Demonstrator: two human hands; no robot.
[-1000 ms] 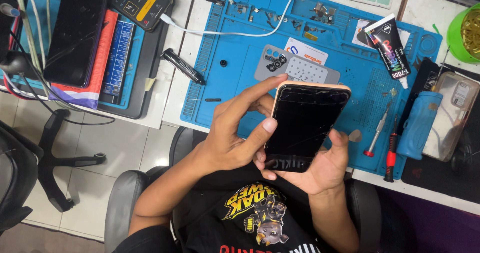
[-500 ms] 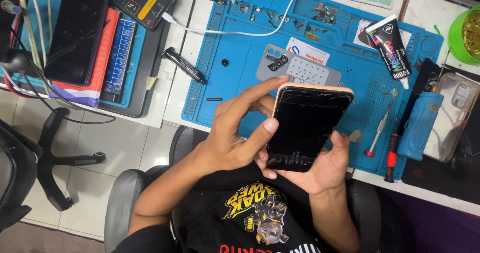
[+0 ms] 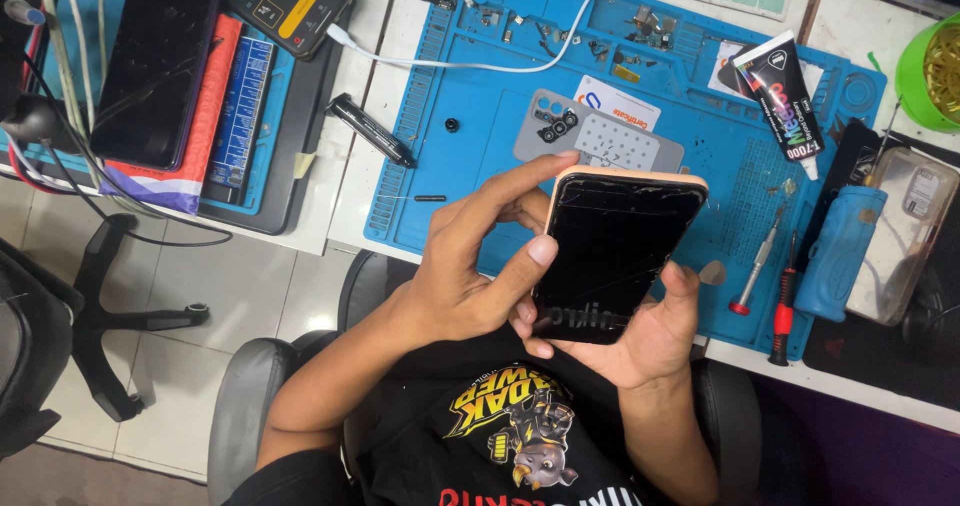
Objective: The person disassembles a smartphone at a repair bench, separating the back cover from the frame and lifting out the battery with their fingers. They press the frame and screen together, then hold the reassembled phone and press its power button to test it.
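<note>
A smartphone (image 3: 615,256) with a cracked black screen and a peach-coloured frame is held above the near edge of a blue repair mat (image 3: 470,126). My right hand (image 3: 655,331) cradles it from below, with the thumb on its right edge. My left hand (image 3: 480,266) grips its left side, with the thumb pressed on the left edge and the index finger stretched along the top corner. Behind the phone, a grey phone back cover (image 3: 600,141) lies flat on the mat.
A black glue tube (image 3: 780,101), a red-tipped screwdriver (image 3: 755,271), a red-handled tool (image 3: 783,316) and a blue tool (image 3: 835,251) lie to the right. A white cable (image 3: 480,64), a black marker (image 3: 370,131), screws and small parts sit on the bench. At left are stacked devices (image 3: 160,66) and a green bowl (image 3: 930,61) far right.
The phone and both hands stay almost where they were. My right thumb has shifted slightly along the phone's right edge.
</note>
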